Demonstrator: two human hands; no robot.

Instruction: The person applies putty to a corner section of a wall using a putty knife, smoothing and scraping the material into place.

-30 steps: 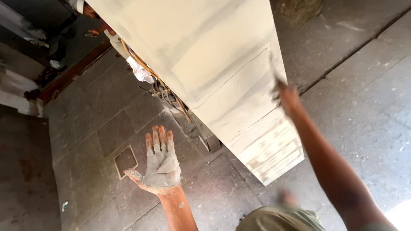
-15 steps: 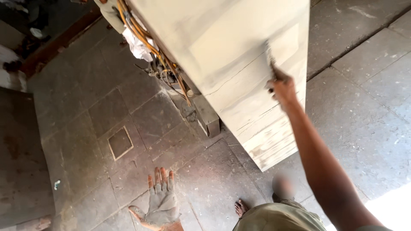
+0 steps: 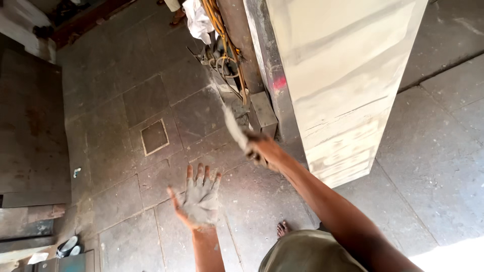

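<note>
Putty blade swung away from the white column [image 3: 343,75]

Right hand [image 3: 262,148] has fingers pinching a blurred blade [image 3: 233,126] beside the column's base; left hand [image 3: 199,199], putty-coated, holds fingers spread, palm up, as a ready supply.

I see a thin, pale scraper blade [image 3: 233,127], blurred, tilted up-left from my right hand [image 3: 260,149], beside the putty-coated white pillar [image 3: 343,75].

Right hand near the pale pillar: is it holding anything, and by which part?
The right hand grips a flat, pale blade-like tool by its lower end; the motion blur hides what kind. The left hand, coated in grey paste, holds nothing.
</note>
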